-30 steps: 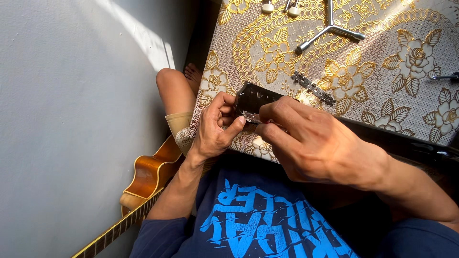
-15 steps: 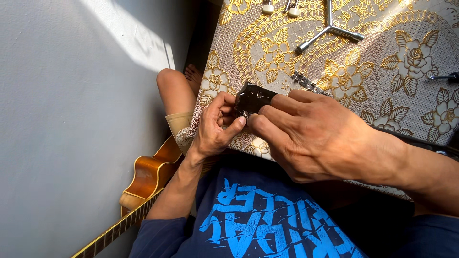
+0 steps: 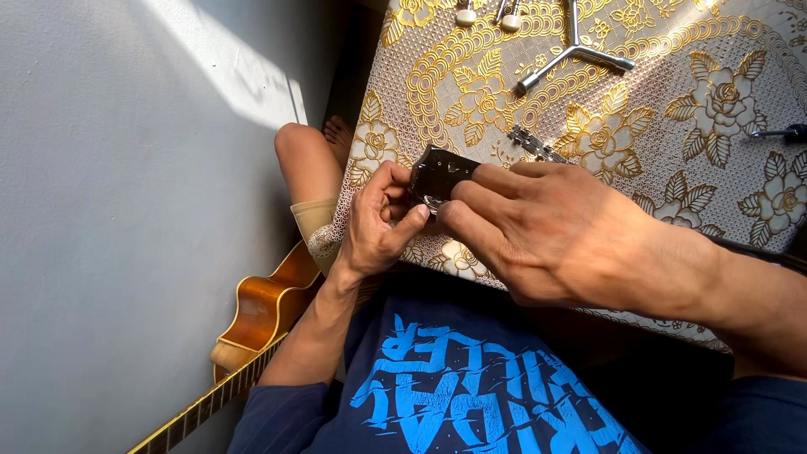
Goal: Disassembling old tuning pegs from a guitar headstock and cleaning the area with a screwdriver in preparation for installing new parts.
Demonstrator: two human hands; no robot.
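Pinching small black part [image 3: 439, 172] between both hands: left hand [image 3: 376, 225]; right hand [image 3: 538, 223].

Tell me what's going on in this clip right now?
A seated person holds a small black part at the edge of a table with a gold floral cloth. The left hand grips it from the side; the right hand pinches it from the other. A metal strip and a three-armed wrench lie on the cloth. A guitar rests by the wall.

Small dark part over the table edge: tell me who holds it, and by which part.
Both hands hold the small dark part: the left hand pinches its lower left end, the right hand grips its right side with the fingertips.
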